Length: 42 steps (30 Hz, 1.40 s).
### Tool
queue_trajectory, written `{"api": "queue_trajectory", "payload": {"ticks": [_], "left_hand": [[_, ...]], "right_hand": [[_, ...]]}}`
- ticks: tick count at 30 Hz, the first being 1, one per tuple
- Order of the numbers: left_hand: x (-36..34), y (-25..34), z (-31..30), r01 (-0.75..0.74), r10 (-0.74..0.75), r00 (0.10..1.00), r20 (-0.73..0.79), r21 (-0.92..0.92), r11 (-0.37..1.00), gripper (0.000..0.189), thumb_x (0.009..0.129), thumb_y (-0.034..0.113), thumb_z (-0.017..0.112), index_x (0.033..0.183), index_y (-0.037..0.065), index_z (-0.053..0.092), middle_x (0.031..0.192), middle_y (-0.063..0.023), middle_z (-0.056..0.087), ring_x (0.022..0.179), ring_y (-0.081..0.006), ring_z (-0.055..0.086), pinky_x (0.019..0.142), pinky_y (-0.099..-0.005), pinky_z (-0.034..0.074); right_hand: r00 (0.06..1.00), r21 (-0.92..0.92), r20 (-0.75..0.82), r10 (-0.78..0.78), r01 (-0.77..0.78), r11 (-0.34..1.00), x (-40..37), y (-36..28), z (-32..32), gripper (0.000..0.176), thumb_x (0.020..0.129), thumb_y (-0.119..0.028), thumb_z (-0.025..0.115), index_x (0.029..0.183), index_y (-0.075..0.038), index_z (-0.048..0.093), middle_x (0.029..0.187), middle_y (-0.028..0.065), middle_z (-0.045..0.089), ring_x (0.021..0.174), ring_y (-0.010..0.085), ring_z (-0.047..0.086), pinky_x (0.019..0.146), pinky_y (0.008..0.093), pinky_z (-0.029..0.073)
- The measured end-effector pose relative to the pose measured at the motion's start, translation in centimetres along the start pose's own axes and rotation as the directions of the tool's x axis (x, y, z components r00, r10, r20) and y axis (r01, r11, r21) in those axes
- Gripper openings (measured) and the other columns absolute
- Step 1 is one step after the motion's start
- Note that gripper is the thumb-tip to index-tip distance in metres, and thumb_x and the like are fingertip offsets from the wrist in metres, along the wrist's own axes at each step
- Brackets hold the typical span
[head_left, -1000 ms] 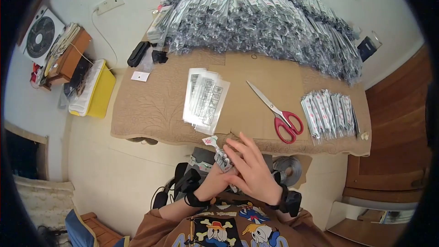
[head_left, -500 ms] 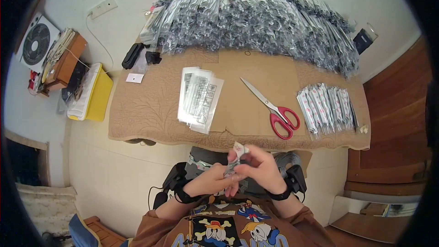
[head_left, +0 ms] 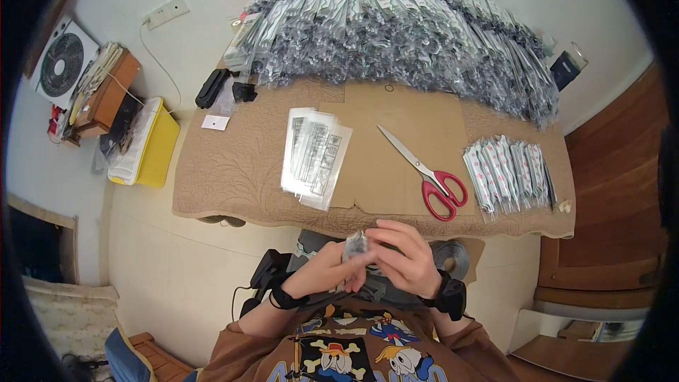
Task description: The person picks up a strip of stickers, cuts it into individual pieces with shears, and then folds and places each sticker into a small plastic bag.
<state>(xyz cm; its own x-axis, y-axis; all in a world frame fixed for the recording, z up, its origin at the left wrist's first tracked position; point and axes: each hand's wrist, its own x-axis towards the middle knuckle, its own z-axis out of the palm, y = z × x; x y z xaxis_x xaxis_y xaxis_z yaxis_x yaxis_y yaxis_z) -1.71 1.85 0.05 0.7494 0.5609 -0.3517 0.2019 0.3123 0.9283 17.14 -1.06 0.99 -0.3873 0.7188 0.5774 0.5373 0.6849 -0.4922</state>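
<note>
My left hand is closed round a small clear plastic packet with something dark inside; blur hides its details. My right hand pinches the packet's right side between thumb and fingertips. Both hands are over my lap, just in front of the table edge. Beyond them on a cardboard sheet lie red-handled scissors, blades apart. A fanned stack of clear printed plastic bags lies left of the scissors. Narrow filled packets lie in a row at the right.
A large heap of similar packets lines the back of the cloth-covered table. A black case and a white card lie at the left. A grey coil sits below the table edge, near my right hand.
The packet has turned between my hands, and its white printed end no longer stands up. My right hand has shifted slightly right, its fingers straighter. The view has moved a little.
</note>
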Motion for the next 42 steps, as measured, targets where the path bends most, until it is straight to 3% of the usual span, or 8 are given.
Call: {"api": "queue_trajectory", "payload": {"ticks": [13,15,19,25,29,31,32,42], "left_hand": [[1.8,0.2,2.0,-0.466,0.459,0.757,-0.464,0.109,0.878,0.037,0.093,0.023,0.036,0.124,0.005,0.042,0.112,-0.0095,0.049,0.102,-0.0184,0.046,0.092,-0.0349,0.035],[1.5,1.0,2.5,-0.597,0.328,0.773,-0.543,-0.448,0.666,0.038,0.092,0.018,0.038,0.128,0.005,0.036,0.111,-0.0103,0.049,0.105,-0.0209,0.045,0.094,-0.0367,0.033],[1.7,-0.1,1.7,-0.550,0.220,0.834,-0.505,-0.786,0.282,0.043,0.088,0.014,0.045,0.129,0.005,0.033,0.108,-0.0099,0.051,0.102,-0.0221,0.047,0.093,-0.0401,0.034],[2.0,-1.4,-0.1,-0.395,0.275,0.889,-0.366,-0.917,0.056,0.047,0.086,0.012,0.048,0.129,0.005,0.032,0.110,-0.0109,0.051,0.105,-0.0242,0.046,0.094,-0.0417,0.033],[1.4,3.2,-0.4,-0.428,0.171,0.903,-0.393,-0.807,0.406,0.045,0.082,0.012,0.054,0.125,0.007,0.040,0.118,-0.0132,0.048,0.116,-0.0282,0.039,0.098,-0.0432,0.029],[1.6,2.5,-3.2,-0.437,0.537,0.609,-0.584,0.317,0.841,0.038,0.080,0.012,0.057,0.117,0.009,0.050,0.119,-0.0135,0.048,0.120,-0.0293,0.035,0.100,-0.0433,0.027],[1.7,2.1,-4.2,-0.133,0.740,0.507,-0.441,0.808,0.574,0.034,0.079,0.012,0.058,0.113,0.009,0.055,0.119,-0.0136,0.048,0.122,-0.0299,0.033,0.101,-0.0434,0.025],[1.0,2.4,-2.2,0.105,0.778,0.530,-0.337,0.937,0.334,0.031,0.069,0.005,0.062,0.100,0.010,0.064,0.114,-0.0092,0.053,0.111,-0.0282,0.044,0.092,-0.0389,0.033]], "right_hand": [[0.803,0.473,0.154,0.575,-0.571,0.671,-0.4,-2.1,3.7,0.008,0.082,-0.005,0.053,0.090,-0.003,0.055,0.092,0.0088,0.053,0.083,0.0169,0.053,0.070,0.0280,0.043],[0.555,0.424,0.380,0.740,-0.816,0.394,0.2,-2.3,2.7,0.009,0.081,-0.006,0.054,0.089,-0.004,0.056,0.085,0.0066,0.053,0.074,0.0175,0.054,0.065,0.0290,0.044],[0.938,-0.201,0.199,0.284,-0.245,0.949,-0.5,-0.9,2.3,0.014,0.078,-0.008,0.057,0.092,-0.006,0.057,0.077,0.0060,0.056,0.062,0.0210,0.055,0.058,0.0301,0.045],[0.999,-0.147,0.034,0.031,-0.025,0.989,0.6,-0.4,1.4,0.023,0.077,-0.009,0.058,0.100,-0.005,0.057,0.073,0.0093,0.057,0.058,0.0210,0.056,0.053,0.0327,0.044],[0.976,0.058,-0.092,0.197,-0.192,0.980,-0.3,0.5,0.2,0.023,0.080,-0.006,0.055,0.103,-0.001,0.057,0.079,0.0112,0.061,0.068,0.0202,0.060,0.060,0.0288,0.046],[0.848,0.352,-0.158,0.506,-0.430,0.831,-0.5,0.0,-0.5,0.022,0.083,-0.006,0.053,0.104,0.000,0.057,0.083,0.0116,0.062,0.073,0.0186,0.061,0.064,0.0272,0.046],[0.849,0.353,-0.160,0.504,-0.427,0.832,-0.7,-0.2,-0.6,0.022,0.083,-0.006,0.053,0.104,0.000,0.057,0.083,0.0116,0.062,0.073,0.0186,0.061,0.064,0.0272,0.046],[0.591,0.909,-0.025,0.806,-0.323,0.265,-0.5,-1.8,0.5,0.020,0.086,-0.005,0.050,0.104,0.002,0.054,0.088,0.0124,0.062,0.087,0.0171,0.058,0.084,0.0288,0.041]]}}
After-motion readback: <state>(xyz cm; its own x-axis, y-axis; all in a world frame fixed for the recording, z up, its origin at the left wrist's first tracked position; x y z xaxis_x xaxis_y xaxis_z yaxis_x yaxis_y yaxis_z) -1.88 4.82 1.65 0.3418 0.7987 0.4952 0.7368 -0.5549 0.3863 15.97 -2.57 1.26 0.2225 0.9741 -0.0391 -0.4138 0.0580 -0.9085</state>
